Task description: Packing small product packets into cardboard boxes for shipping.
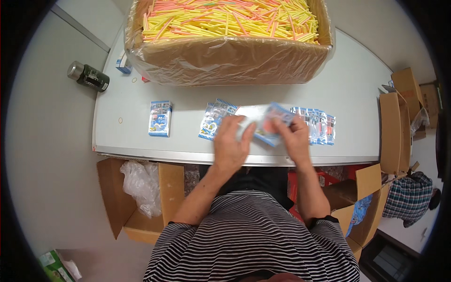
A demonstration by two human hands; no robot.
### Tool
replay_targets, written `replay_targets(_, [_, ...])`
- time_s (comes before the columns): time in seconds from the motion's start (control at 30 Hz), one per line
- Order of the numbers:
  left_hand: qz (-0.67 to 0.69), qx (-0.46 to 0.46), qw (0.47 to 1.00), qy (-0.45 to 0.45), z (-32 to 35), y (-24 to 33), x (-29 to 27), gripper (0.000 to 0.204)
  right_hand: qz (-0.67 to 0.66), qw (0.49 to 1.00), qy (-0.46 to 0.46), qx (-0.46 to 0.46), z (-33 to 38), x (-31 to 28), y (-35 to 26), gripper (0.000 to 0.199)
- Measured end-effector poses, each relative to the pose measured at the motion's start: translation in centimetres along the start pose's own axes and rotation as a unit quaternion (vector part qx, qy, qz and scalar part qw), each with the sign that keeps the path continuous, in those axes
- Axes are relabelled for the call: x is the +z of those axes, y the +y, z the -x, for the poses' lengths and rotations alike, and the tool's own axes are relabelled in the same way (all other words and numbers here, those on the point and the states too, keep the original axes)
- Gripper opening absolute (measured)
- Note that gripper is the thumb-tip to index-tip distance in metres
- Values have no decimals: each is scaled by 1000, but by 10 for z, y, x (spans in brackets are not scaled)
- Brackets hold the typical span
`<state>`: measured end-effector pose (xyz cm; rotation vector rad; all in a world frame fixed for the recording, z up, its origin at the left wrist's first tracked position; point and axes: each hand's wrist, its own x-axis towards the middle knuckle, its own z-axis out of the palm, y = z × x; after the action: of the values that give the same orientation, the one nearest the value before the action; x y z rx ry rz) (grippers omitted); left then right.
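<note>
Both hands are working right at the near edge of the desk (357,94). The left hand (230,141) and the right hand (293,136) are each pinching one end of a small packet (271,124), bluish with a pink patch, so both are clamped on the same thing and holding it just above the desk. It's motion-blurred, so I can't tell exactly how the fingers are sitting on it.

More packets are lying flat on the desk: a pile (215,120) just left of the hands, a row (319,126) just right of them, and a lone one (160,118) further left, well apart. Behind all that, a big carton (225,61) lined with clear plastic is sitting full of thin yellow and pink sticks (230,19).

My take on doing this bit well: keep the grip at the packet's edges so the thin film isn't creasing, hold it low over the desk so a slip just drops it flat, and keep the wrists clear of the row on the right so nothing gets swept over the edge into the open boxes (141,197) on the floor below. A dark bottle (88,76) is lying off the desk's left side, nowhere near in the way.
</note>
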<state>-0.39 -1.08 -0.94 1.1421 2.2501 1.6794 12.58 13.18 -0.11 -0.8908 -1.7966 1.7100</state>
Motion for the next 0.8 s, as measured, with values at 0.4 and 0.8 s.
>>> replay_targets(0.4, [-252,-138,958,-22,-17,-44,-51,37,511,836,185,-81,-14,-68,-18,45])
replay_targets(0.8, [-225,-133,965,-24,-22,-56,-58,36,356,840,50,-406,-138,-19,-190,24])
